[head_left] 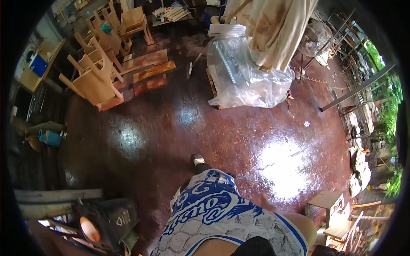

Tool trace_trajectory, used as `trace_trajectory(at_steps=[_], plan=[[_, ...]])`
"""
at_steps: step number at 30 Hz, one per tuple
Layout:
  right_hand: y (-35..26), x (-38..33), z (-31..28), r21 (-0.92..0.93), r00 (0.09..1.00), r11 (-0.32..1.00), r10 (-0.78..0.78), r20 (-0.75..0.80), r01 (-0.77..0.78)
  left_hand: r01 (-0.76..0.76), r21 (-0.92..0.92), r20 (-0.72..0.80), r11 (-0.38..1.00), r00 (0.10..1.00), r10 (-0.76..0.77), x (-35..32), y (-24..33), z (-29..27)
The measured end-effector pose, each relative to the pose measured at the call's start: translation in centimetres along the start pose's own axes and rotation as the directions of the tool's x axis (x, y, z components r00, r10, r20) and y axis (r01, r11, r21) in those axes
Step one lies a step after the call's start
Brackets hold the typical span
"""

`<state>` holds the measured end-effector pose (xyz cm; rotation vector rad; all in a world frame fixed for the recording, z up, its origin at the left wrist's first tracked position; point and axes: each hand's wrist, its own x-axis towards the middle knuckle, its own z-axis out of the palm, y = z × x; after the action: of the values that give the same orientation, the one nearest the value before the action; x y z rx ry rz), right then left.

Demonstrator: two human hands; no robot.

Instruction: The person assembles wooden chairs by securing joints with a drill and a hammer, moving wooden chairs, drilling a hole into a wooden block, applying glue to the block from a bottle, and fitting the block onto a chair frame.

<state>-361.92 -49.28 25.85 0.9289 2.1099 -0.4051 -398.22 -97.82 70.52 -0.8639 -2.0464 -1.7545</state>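
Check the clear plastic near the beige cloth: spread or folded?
Spread: the clear plastic drapes wide and wrinkled, its loose lower edge flaring out over the floor.

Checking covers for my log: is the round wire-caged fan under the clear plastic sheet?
No, the fan stands outside the sheet, to its upper right, with its cage exposed.

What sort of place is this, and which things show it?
Probably a furniture or woodworking workshop: several pale wooden chairs are grouped together, flat brown wooden boards lie beside them, and thin, pale wooden sticks are piled nearby.
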Motion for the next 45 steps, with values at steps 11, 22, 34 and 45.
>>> trace_trajectory(at_steps=[11, 22, 34, 45], plan=[[-66.9, 17.6, -63.3, 0.165, 0.361, 0.357, -0.597, -0.717, 0.919, 0.172, 0.046, -0.153, 0.984, 0.975, -0.163, 19.7, -18.0, -0.9], [-60.2, 37.7, -55.9, -0.242, 0.850, 0.880, -0.464, -0.251, 0.409, 0.176, -0.056, -0.029, 0.983, 0.984, -0.178, 46.9, -40.8, -1.6], [-66.3, 47.1, -60.7, 0.081, 0.980, 0.997, -0.037, 0.196, 0.021, -0.052, -0.106, 0.054, 0.993, 0.997, 0.058, 81.2, -61.9, 3.5], [-122.7, 77.5, -121.0, 0.355, 0.668, 0.594, -0.462, -0.584, 0.722, -0.553, 0.259, -0.067, 0.792, 0.808, 0.586, 108.1, -68.3, -4.9]])
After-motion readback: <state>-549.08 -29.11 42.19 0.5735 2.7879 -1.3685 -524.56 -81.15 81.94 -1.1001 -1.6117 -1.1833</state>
